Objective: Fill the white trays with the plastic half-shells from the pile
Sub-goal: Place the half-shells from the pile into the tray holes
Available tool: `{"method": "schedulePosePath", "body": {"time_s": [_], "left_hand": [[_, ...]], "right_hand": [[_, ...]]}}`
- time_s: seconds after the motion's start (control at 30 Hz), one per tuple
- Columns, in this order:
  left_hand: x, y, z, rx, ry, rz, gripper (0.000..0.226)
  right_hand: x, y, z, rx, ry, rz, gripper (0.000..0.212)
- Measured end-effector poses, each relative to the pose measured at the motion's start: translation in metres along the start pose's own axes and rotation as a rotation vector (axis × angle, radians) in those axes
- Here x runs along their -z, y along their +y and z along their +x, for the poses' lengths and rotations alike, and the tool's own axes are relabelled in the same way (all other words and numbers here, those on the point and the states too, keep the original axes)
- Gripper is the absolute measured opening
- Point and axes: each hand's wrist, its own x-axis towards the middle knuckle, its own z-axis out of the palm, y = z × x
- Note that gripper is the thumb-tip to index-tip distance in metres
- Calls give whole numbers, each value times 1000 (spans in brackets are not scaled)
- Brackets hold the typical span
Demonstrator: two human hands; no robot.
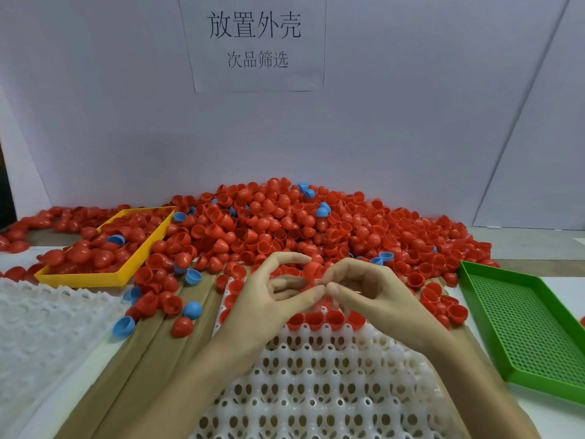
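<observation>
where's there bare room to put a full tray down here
The green tray at right has nothing in it. Bare brown table lies between the two white trays, below the loose shells. Crowded: the pile and the yellow tray.

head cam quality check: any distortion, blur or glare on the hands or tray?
Head view: wide-angle bending shows, the wall seams and green tray edges lean outward. Lighting is soft and even, with faint shadows and no harsh glare. The hands, left hand and right hand, look slightly soft, as does the white tray; the paper sign stays legible.
</observation>
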Motion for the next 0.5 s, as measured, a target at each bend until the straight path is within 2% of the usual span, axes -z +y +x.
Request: {"method": "schedulePosePath", "body": {"time_s": [0.13,0.27,0.5], "left_hand": [[2,1,-2,-8,-73,112,46],[1,2,-3,-13,-89,172,47],[0,4,-5,-84,-131,259,55]], "right_hand": [[-5,5,3,58,149,-23,14],[-7,11,3,109,150,-204,20],[-8,16,1,151,174,-361,26]]}}
